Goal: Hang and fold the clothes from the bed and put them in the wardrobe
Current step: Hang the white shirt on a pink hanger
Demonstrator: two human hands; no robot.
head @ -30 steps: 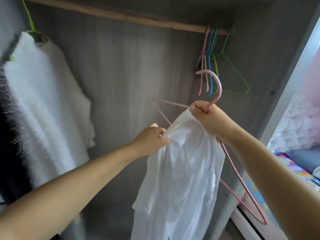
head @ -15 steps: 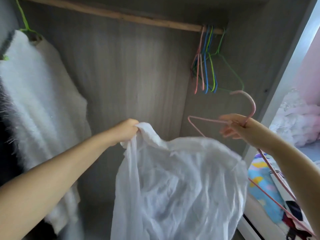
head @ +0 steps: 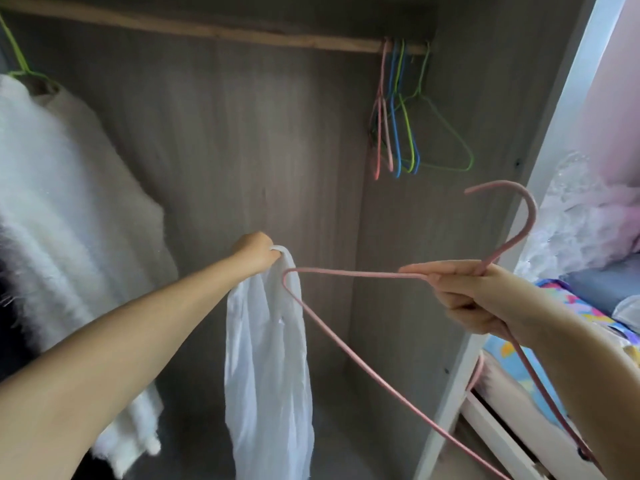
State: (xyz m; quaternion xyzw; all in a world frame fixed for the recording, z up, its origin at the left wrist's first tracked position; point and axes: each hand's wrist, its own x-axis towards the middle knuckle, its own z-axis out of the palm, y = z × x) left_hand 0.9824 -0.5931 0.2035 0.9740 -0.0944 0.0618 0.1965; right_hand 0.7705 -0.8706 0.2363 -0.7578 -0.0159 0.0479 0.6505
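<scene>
Inside the grey wardrobe, my left hand [head: 255, 251] grips the top of a thin white garment [head: 268, 368], which hangs straight down from my fist. My right hand [head: 474, 292] holds a pink wire hanger [head: 353, 273] at the base of its hook, fingers curled round the wire. The hanger's left tip lies just in front of the garment, near my left hand; the garment is off the hanger. The hook [head: 519, 216] points up and to the left.
A wooden rail [head: 214, 31] runs across the top, with several empty coloured hangers [head: 401, 133] bunched at its right end. A fluffy white sweater [head: 55, 209] hangs at the left on a green hanger. The wardrobe's white frame [head: 540, 188] and the bed with colourful bedding [head: 571, 320] lie to the right.
The garment, earlier draped over the hanger under my right hand, came off it. My hands moved apart; the cloth now hangs bunched from my left hand alone.
</scene>
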